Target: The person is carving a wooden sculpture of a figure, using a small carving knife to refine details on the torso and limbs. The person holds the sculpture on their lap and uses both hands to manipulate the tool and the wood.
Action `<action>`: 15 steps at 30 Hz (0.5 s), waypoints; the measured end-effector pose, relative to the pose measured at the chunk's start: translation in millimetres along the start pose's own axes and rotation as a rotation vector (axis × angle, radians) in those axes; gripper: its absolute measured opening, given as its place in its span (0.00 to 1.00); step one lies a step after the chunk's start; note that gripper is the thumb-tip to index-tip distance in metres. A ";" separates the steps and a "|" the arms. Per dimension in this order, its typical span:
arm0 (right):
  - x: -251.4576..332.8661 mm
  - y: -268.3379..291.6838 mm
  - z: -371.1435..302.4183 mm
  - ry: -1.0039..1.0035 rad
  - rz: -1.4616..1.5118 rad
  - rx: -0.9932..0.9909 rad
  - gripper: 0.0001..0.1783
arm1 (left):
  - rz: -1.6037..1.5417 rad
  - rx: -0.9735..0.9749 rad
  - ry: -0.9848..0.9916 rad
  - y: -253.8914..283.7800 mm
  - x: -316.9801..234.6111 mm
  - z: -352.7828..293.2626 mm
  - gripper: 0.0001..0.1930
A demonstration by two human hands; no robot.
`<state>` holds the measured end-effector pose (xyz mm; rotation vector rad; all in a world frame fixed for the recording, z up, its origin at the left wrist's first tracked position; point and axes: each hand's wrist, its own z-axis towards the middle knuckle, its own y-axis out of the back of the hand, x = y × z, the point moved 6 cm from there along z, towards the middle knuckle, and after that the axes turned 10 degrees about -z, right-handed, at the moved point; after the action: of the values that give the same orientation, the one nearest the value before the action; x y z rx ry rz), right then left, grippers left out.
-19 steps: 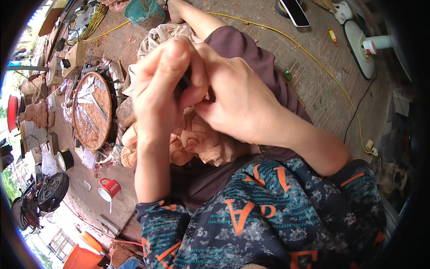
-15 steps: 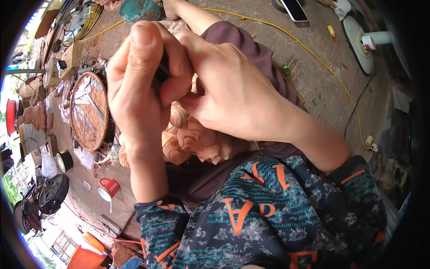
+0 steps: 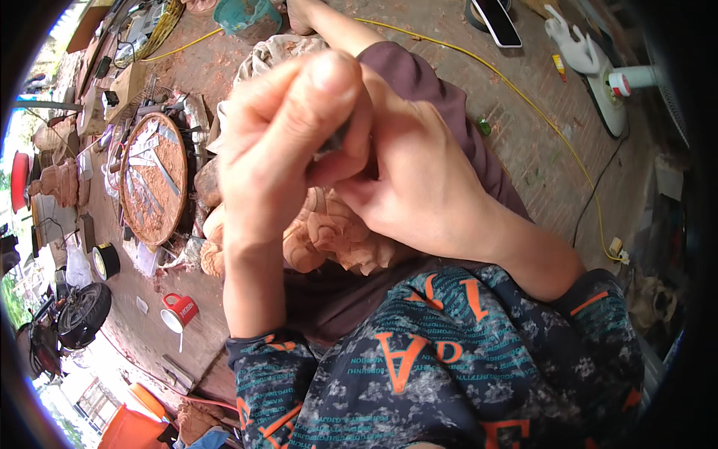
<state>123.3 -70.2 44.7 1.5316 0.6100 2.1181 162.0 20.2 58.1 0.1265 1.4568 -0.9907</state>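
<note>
A reddish-brown wood carving (image 3: 336,232) with rounded, scroll-like curves rests in my lap, partly covered by my hands. Over it my left hand (image 3: 288,123) is closed, thumb uppermost, around a dark carving tool (image 3: 334,140) that barely shows between the fingers. My right hand (image 3: 419,168) presses against it from the right, fingers curled in at the same tool. The tool's tip and most of its length are hidden, as is the spot where it meets the wood.
On the left, a round tray (image 3: 182,202) holds wood chips and several metal chisels (image 3: 153,168). Nearer stand a red mug (image 3: 179,310) and a roll of tape (image 3: 106,261). A teal bucket (image 3: 250,19), a phone (image 3: 497,22), a yellow cord (image 3: 523,93) and a fan (image 3: 636,81) lie beyond.
Both hands have shifted right in the picture, still together on the tool. More of the pale cloth behind them shows. The surroundings have shifted slightly with the view.
</note>
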 end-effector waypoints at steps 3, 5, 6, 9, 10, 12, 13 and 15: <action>5.8 5.8 0.7 0.015 -0.010 -0.024 0.19 | -0.028 0.041 -0.036 -2.2 -4.9 2.6 0.21; -4.2 4.0 -1.4 -0.018 -0.061 0.003 0.20 | -0.009 -0.020 0.029 5.1 13.6 3.8 0.21; -7.3 -0.8 -1.8 -0.041 -0.036 0.035 0.21 | -0.002 -0.011 0.047 3.6 12.6 0.2 0.21; 6.7 0.7 -9.5 0.079 0.009 -0.047 0.25 | -0.011 0.086 0.043 -2.8 1.2 -3.3 0.20; 4.4 4.2 -11.1 0.000 0.035 -0.055 0.29 | -0.033 0.095 0.072 -4.1 1.2 -2.6 0.19; -0.4 4.9 -12.7 -0.047 -0.044 -0.029 0.29 | 0.001 0.085 0.083 -4.9 1.7 -1.5 0.20; -3.8 4.0 -14.3 -0.070 -0.084 -0.016 0.29 | 0.015 0.079 0.092 -5.3 3.3 -0.9 0.20; -3.3 2.2 -13.3 -0.019 -0.039 -0.032 0.28 | 0.105 0.057 0.065 -5.4 9.2 0.2 0.21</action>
<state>111.3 -75.1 39.7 1.5092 0.5919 2.0724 157.1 12.2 52.9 0.2763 1.4669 -0.9495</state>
